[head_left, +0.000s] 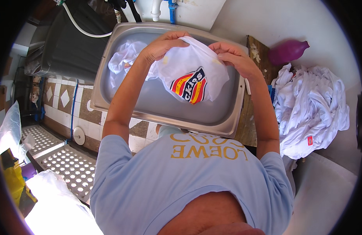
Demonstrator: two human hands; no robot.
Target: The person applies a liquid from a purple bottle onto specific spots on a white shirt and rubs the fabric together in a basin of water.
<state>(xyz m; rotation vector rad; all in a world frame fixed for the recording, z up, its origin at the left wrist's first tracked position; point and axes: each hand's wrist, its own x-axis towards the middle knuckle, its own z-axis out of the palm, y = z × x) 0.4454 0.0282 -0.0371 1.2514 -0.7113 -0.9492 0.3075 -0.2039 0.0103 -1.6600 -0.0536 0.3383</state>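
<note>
I hold a white garment [185,66] with a red, yellow and dark blue badge over a steel sink [165,109]. My left hand [161,45] grips its upper left edge and my right hand [233,58] grips its upper right edge, stretching the cloth between them. The garment hangs partly above grey water in the sink. More white cloth [124,58] lies soaking at the sink's left side, behind my left forearm.
A heap of white garments [312,105] lies on the counter to the right, with a purple bottle [288,51] behind it. Pipes and a white hose [81,29] run behind the sink. Perforated metal grates [67,166] and tiled floor lie lower left.
</note>
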